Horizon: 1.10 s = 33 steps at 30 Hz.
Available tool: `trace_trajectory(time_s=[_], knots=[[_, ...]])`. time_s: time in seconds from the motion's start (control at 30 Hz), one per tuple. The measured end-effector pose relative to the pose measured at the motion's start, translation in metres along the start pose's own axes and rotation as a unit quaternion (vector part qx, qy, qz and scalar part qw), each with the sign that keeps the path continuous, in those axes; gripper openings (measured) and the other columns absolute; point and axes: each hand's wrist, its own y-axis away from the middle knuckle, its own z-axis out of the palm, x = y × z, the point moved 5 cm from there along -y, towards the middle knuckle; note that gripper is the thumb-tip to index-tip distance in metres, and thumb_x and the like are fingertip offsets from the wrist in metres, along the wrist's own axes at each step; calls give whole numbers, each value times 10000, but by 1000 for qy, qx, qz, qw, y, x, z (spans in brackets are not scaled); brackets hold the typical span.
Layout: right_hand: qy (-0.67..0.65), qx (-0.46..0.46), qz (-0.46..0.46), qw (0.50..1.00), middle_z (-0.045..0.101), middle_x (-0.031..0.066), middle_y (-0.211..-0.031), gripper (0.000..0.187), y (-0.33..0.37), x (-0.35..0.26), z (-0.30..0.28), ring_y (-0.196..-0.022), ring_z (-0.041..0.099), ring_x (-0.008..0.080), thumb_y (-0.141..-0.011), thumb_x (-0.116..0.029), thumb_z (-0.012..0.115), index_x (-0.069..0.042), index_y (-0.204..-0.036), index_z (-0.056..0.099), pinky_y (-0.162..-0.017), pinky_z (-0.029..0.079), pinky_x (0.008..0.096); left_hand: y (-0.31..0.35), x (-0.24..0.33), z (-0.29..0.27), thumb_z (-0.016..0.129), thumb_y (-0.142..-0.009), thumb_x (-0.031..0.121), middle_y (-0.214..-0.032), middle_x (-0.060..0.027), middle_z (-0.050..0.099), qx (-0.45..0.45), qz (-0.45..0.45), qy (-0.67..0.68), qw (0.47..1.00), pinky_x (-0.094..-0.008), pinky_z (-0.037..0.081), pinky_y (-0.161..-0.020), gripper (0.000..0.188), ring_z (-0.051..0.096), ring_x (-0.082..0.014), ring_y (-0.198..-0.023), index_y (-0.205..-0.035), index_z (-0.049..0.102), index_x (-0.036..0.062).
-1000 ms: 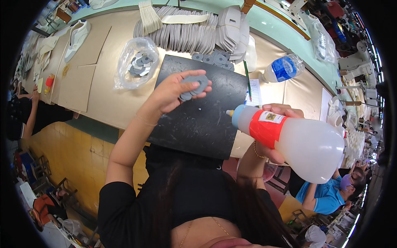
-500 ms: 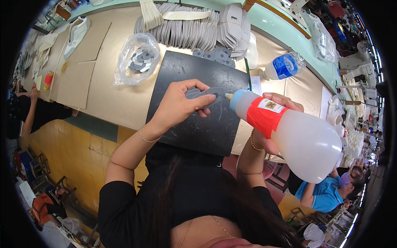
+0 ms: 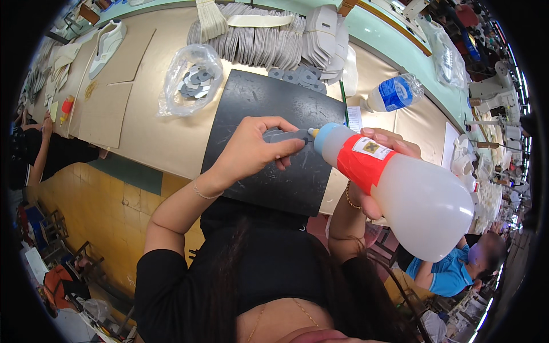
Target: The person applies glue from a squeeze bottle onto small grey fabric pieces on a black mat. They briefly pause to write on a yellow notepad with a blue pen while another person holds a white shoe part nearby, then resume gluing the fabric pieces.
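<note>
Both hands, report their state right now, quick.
Left hand: closed, holding grey pieces between thumb and fingers.
Right hand: closed around the bottle, its tip toward the pieces.

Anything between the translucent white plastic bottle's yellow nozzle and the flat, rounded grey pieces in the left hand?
Nothing visible: the nozzle, on the bottle in the right hand, is right at the outer end of the grey pieces in the left hand. Contact can't be told.

This is a shoe workshop: a white shoe point(image 3: 107, 48) and packed rows of cut grey pieces point(image 3: 257, 46) cover parts of the tabletop point(image 3: 143, 126), with sewing machines point(image 3: 503, 74) and a blue-shirted co-worker point(image 3: 449, 278) beyond.
</note>
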Motion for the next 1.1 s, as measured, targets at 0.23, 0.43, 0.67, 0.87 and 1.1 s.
trace_trajectory(time_s=[0.23,0.43,0.67,0.87,1.1], knots=[[30,75,93,992,575,199,-945,1055,4,-1,-7,-791,644,334,-623,-854,507,65,-1137,441,-729,568,428,0,-3,0,681,-851,104,-718,-82,638,6,-9,56,998,-224,506,-539,195,613,-104,-605,-949,643,-60],[-69,-25,16,997,575,189,-987,1061,7,0,-30,-882,627,326,-589,-827,571,49,-1170,428,-781,557,441,-6,-6,-11,683,-855,92,-762,-98,636,31,6,102,994,-230,498,-506,157,611,-121,-600,-908,627,-44],[-75,-68,-7,995,571,191,-1010,1031,9,0,-12,-848,643,342,-623,-781,607,62,-1192,435,-761,563,436,-7,-4,-11,688,-851,94,-738,-81,625,49,36,81,995,-223,471,-476,141,589,-108,-574,-877,619,-27],[-67,-137,18,988,571,177,-1033,970,4,-1,-11,-909,635,342,-641,-692,671,41,-1226,423,-787,551,418,-5,-3,-11,694,-849,135,-757,-77,640,47,36,88,994,-219,482,-494,182,586,-92,-580,-891,649,-36],[-106,-90,-7,990,560,185,-1010,1028,6,1,-18,-851,641,357,-651,-768,599,78,-1207,419,-761,564,424,-5,-3,-12,661,-875,131,-780,-104,651,59,37,62,996,-230,477,-494,192,580,-108,-584,-927,671,-54]])
